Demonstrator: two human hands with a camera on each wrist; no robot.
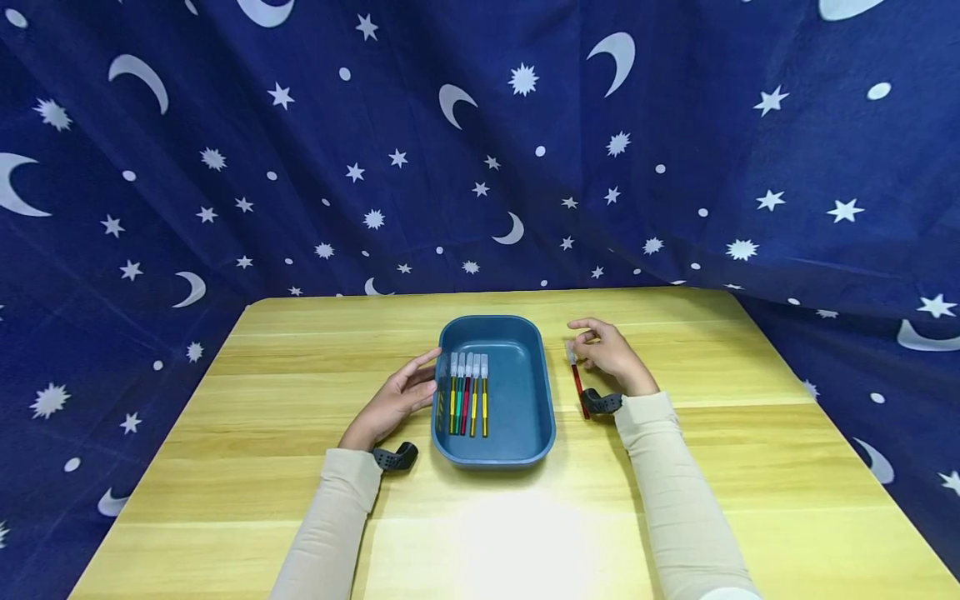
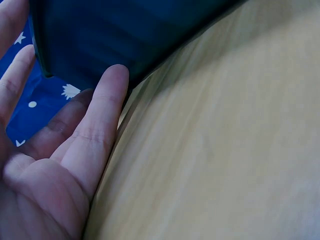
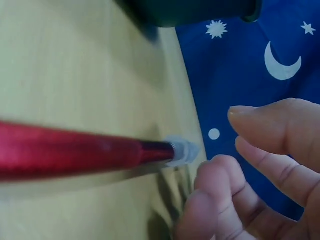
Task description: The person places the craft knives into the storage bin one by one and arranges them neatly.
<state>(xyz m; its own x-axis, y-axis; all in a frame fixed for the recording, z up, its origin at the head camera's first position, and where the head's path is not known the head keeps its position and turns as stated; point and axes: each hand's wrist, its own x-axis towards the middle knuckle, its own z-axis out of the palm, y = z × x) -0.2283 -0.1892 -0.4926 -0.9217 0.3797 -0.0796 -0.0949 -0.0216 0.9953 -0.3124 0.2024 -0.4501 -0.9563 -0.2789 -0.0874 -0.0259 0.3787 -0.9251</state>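
A blue tray sits mid-table with several capped craft knives side by side in its left half; their handles are yellow, green and red. My left hand rests against the tray's left wall with extended fingers, and the left wrist view shows a fingertip on the dark outer wall. Right of the tray lies a red craft knife with a translucent cap. My right hand is beside that cap, fingers loosely bent; a gap shows between fingers and cap in the right wrist view.
The pale wooden table extends around the tray on every side. Behind its far edge hangs a dark blue curtain printed with moons and stars. A black wrist device sits close to the red knife's handle.
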